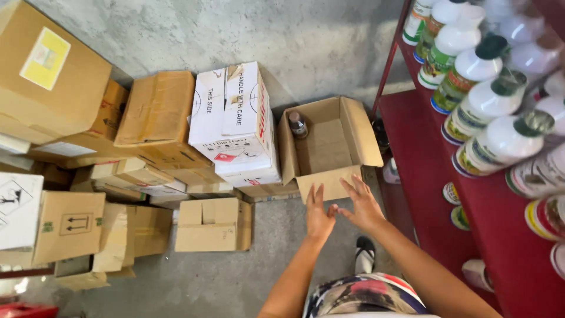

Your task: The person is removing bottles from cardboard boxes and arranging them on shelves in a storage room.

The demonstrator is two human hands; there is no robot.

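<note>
Concrete floor (pixel 223 282), red shelf (pixel 424 159) – left hand (pixel 319 217), right hand (pixel 364 206), fingers spread, empty, near open carton (pixel 329 147)

The open brown cardboard box (pixel 329 147) gapes upward, its inside bare except for 1 small dark-capped bottle (pixel 298 125) in the far left corner, so there is room to enter from above. Its near flap (pixel 328 184) juts toward both hands, the left hand (pixel 319 217) and the right hand (pixel 364 206). A white printed carton (pixel 235 121) crowds the left side; the red metal shelf (pixel 424 159) loaded with white bottles (pixel 482 100) hems the right.
</note>
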